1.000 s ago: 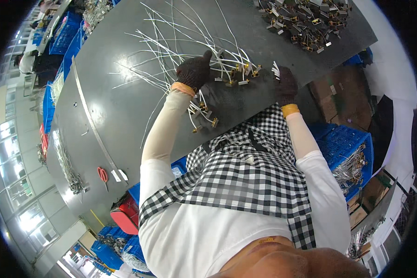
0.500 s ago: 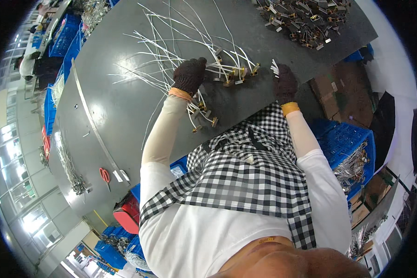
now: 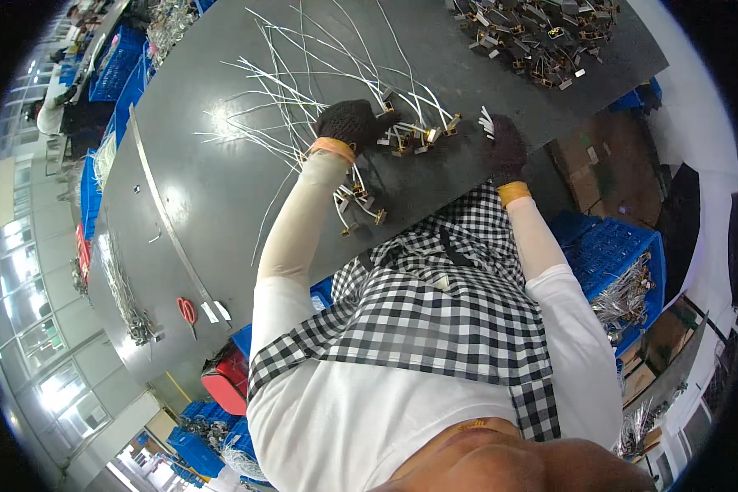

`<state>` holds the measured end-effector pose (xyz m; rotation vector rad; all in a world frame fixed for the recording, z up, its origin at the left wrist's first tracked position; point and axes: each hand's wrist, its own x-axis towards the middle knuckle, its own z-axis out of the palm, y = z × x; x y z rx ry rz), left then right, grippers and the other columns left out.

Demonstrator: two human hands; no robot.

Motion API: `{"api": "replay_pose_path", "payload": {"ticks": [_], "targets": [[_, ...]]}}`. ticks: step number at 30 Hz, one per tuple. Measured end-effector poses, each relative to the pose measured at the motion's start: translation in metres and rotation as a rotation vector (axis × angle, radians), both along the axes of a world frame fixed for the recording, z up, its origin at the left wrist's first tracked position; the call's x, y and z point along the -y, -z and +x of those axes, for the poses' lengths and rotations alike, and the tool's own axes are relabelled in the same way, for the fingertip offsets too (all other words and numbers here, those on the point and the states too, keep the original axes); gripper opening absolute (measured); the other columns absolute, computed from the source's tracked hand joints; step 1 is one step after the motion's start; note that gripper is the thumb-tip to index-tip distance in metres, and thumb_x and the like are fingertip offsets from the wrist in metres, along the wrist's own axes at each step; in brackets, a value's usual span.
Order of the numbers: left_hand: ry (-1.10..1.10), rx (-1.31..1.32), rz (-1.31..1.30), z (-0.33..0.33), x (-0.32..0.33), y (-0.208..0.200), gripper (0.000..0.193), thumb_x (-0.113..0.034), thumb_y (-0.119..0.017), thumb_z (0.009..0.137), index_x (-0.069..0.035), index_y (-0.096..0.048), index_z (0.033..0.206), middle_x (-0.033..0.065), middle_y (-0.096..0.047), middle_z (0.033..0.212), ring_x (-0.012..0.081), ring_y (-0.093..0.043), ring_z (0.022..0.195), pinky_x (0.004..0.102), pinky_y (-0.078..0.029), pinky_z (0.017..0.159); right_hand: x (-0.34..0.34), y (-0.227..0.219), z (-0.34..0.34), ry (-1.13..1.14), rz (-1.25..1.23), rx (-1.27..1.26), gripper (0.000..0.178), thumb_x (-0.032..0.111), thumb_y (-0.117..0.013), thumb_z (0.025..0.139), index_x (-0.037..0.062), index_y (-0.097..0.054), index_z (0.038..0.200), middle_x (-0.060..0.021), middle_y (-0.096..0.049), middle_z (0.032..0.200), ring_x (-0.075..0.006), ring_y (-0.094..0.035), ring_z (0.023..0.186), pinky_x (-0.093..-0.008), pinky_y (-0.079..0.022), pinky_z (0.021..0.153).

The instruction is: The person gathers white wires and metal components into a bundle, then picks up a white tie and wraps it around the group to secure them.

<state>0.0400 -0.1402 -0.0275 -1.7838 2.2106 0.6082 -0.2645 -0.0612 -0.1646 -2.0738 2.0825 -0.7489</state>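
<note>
My left hand (image 3: 348, 125), in a dark knit glove, is over a loose bunch of white wires (image 3: 295, 102) on the grey table. Its fingers point right, close to the brass-and-grey clip-like end pieces (image 3: 425, 138) of the wires; whether they grip one is hidden by the glove. More such end pieces (image 3: 354, 201) lie below my left wrist. At the table's near edge, my gloved right hand (image 3: 507, 152) is closed around several short white strips (image 3: 485, 123), whose tips stick out past the fingers.
A heap of dark metal clips (image 3: 541, 37) covers the far right of the table (image 3: 435, 41). A long metal ruler (image 3: 162, 205), red-handled scissors (image 3: 187, 312) and a wire bundle (image 3: 121, 283) lie left. Blue crates (image 3: 623, 254) stand right; a person (image 3: 51, 115) is far left.
My left hand has moved slightly right and turned, its fingers now reaching toward the wires' end pieces. My right hand stays nearly in place, still holding the white strips.
</note>
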Motion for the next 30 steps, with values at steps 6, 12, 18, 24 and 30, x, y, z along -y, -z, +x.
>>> {"api": "replay_pose_path", "payload": {"ticks": [6,12,18,24,30], "targets": [[-0.072,0.047,-0.006,-0.009,0.000,0.012,0.080,-0.075,-0.050,0.078,-0.001,-0.073,0.099,0.0222,-0.070,0.097,0.0394,-0.067,0.094,0.0485,-0.050,0.086,-0.004,-0.005,0.008,0.030,-0.069,0.029,0.040,0.022,-0.062,0.084,0.0061,-0.060,0.120,-0.0189,-0.062,0.114,-0.0376,-0.060,0.105,-0.0462,-0.048,0.093],[-0.119,0.062,0.085,-0.006,-0.003,0.010,0.077,-0.073,-0.053,0.079,-0.001,-0.071,0.098,0.0267,-0.068,0.098,0.0415,-0.066,0.098,0.0490,-0.050,0.088,-0.002,-0.014,0.009,0.053,0.067,0.064,0.040,0.021,-0.063,0.082,0.0074,-0.060,0.119,-0.0170,-0.063,0.116,-0.0366,-0.061,0.103,-0.0453,-0.049,0.091],[-0.105,0.062,-0.016,-0.009,-0.011,0.008,0.071,-0.068,-0.059,0.076,-0.001,-0.072,0.096,0.0249,-0.068,0.099,0.0401,-0.066,0.099,0.0476,-0.052,0.086,0.000,-0.009,0.002,-0.025,-0.001,0.155,0.041,0.017,-0.064,0.081,0.0090,-0.059,0.120,-0.0159,-0.063,0.114,-0.0359,-0.061,0.102,-0.0441,-0.050,0.089],[-0.079,0.116,-0.102,-0.003,-0.013,0.029,0.060,-0.058,-0.062,0.077,-0.001,-0.072,0.091,0.0248,-0.069,0.094,0.0414,-0.067,0.093,0.0482,-0.053,0.082,-0.003,-0.019,0.009,0.004,0.039,0.100,0.040,0.014,-0.063,0.081,0.0069,-0.058,0.120,-0.0173,-0.061,0.113,-0.0383,-0.059,0.104,-0.0456,-0.049,0.091],[-0.054,0.103,-0.191,0.005,-0.020,0.037,0.049,-0.049,-0.065,0.077,-0.002,-0.072,0.090,0.0235,-0.069,0.092,0.0413,-0.067,0.090,0.0493,-0.053,0.080,-0.002,-0.006,0.004,-0.021,-0.021,0.120,0.043,0.015,-0.066,0.080,0.0057,-0.058,0.122,-0.0184,-0.060,0.121,-0.0375,-0.058,0.110,-0.0449,-0.046,0.097]]}}
